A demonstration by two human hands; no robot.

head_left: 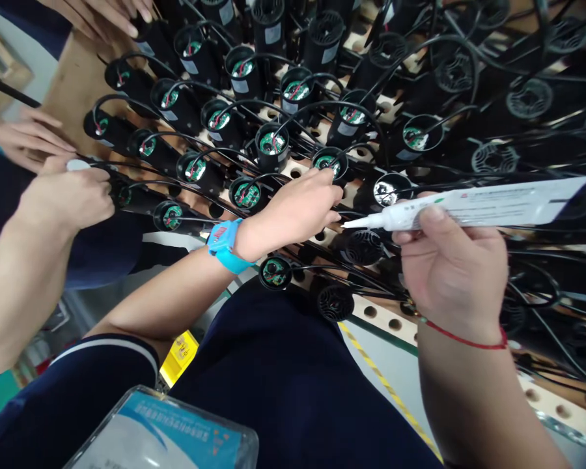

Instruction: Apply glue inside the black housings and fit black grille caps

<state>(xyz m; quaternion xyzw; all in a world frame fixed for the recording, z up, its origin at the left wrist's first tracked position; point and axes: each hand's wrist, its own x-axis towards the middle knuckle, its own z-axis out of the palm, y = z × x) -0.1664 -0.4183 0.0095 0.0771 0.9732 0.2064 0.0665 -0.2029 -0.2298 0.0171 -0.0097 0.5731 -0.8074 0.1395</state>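
Note:
My right hand (454, 267) is closed around a white squeeze tube (488, 203) with printed text, the thumb pressing on its side. The tube's thin nozzle points left, its tip just right of my left hand's fingers. My left hand (300, 202), with a blue wrist strap (227, 246), has bent fingers at the near side of a black cylindrical housing (329, 163). That housing is open at the top and shows a green circuit board inside. What the fingertips pinch is hidden. Beside the nozzle stands another housing (389, 190) with a whitish, shiny inside.
Rows of similar black housings (272, 144) with black cables stand in a wooden rack (371, 316) with round holes. At the left, a co-worker's hand (73, 195) is closed near the rack, with other hands behind it. A badge (176, 436) hangs below me.

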